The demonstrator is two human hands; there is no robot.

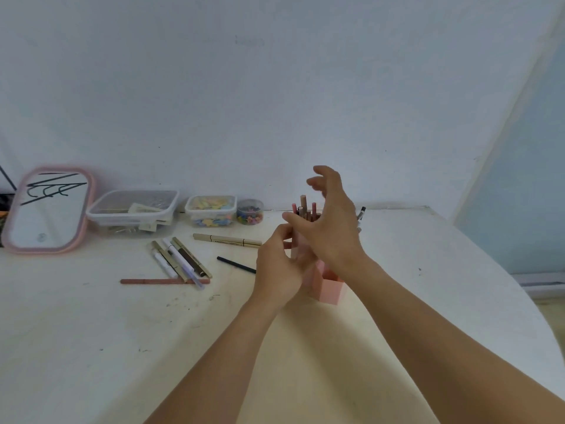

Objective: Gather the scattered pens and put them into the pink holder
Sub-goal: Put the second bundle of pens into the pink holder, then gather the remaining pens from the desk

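A pink-framed mirror leaned against the white wall at the far left of the tabletop. Beside it sat a clear lidded box, then a smaller tub of colourful clips and a round jar of beads.

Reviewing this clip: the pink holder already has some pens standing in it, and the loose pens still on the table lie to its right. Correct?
Not quite. The head view shows the pink holder with pens standing in it, but the loose pens on the table lie to its left, not its right.
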